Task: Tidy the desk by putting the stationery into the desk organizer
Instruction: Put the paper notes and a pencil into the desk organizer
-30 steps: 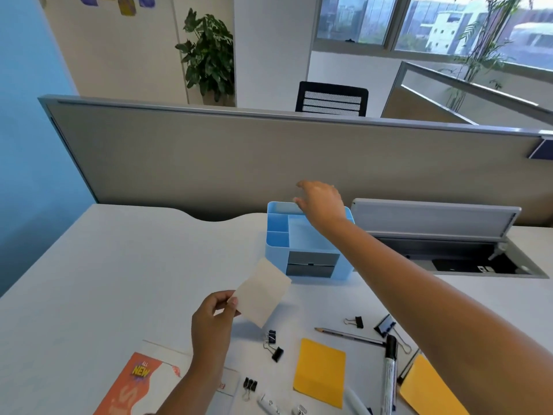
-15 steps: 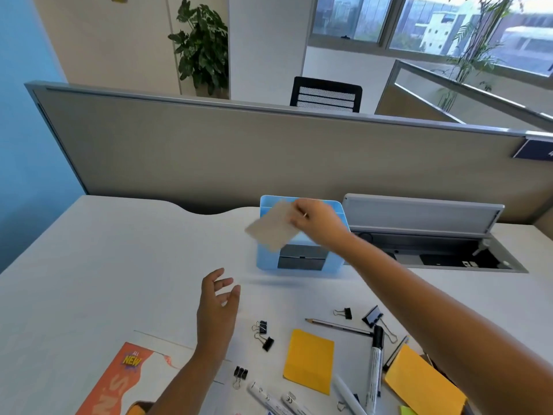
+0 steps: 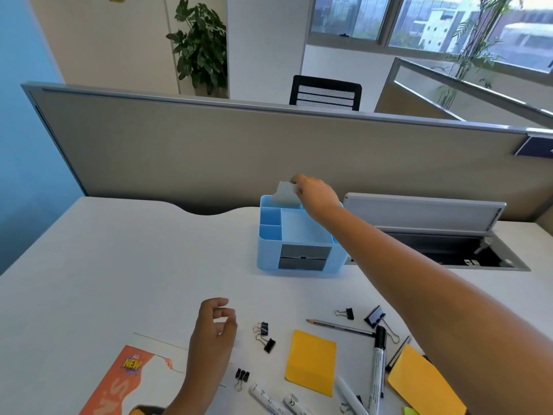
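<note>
A light blue desk organizer [image 3: 269, 253] with two grey drawers stands at the back of the white desk. My right hand [image 3: 315, 194] reaches over its rear compartment and pinches a pale sticky-note pad [image 3: 285, 193], whose lower edge dips behind the organizer's back rim. My left hand [image 3: 214, 330] hovers empty over the desk's near side, fingers loosely curled. Loose on the desk lie two yellow note pads [image 3: 311, 361] [image 3: 425, 381], a pencil [image 3: 338, 326], a black-capped marker [image 3: 378, 363], white markers [image 3: 269, 399] and several black binder clips [image 3: 264, 335].
An orange-and-white leaflet [image 3: 131, 381] lies at the near left edge. An open cable tray [image 3: 449, 250] with a raised grey lid sits to the right of the organizer. A grey partition [image 3: 209, 151] runs along the back of the desk.
The pale pad passed from my left hand to my right hand, which carried it up and back over the organizer's rear compartment. My left hand let go and stayed low.
</note>
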The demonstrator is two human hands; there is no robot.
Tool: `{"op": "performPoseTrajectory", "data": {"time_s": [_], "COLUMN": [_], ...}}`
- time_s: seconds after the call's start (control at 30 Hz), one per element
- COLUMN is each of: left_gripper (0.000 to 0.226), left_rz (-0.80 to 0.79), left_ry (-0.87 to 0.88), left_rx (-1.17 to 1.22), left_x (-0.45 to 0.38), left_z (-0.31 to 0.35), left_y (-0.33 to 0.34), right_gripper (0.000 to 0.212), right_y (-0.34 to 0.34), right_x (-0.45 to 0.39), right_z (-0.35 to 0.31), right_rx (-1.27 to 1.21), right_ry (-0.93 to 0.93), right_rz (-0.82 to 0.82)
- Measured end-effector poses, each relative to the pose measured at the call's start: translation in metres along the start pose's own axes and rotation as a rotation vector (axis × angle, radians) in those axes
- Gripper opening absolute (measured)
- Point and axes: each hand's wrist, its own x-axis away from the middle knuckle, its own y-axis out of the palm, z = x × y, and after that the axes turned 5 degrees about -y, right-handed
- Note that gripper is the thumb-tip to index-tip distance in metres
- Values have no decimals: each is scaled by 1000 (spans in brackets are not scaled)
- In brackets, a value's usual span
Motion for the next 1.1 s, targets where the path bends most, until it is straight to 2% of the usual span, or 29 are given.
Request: {"op": "performPoseTrajectory", "data": {"time_s": [0.1,0.3,0.53,0.7,0.83,0.93,1.03,1.1], "left_gripper": [22,28,26,17,15,14,6,21], "left_rz": [-40,-106,-139,-137,-231,-255,-207,-202], "left_ry": [-3,29,96,197,235,291,357,296], "left_rx": [-36,-88,-97,-98,-304,-495,-698,-813], "left_x": [3,13,42,74,88,101,119,133], "left_z": [-1,6,9,14,1,-9,-17,-17], "left_y": [2,3,13,22,22,13,3,0], "right_gripper": [35,38,29,28,26,31,33,32], "right_y": [2,-14,-17,-20,-15,-11,-1,7], "right_x": [2,38,142,236,300,335,362,375], "right_z": [1,14,47,78,99,101,87,71], "right_rx": [-52,-112,-156,-222,-229,-96,-152,-192], "right_ry": [5,3,14,165,248,262,246,195], "right_rz": [-42,37,-251,-140,-271,-349,-335,-310]}}
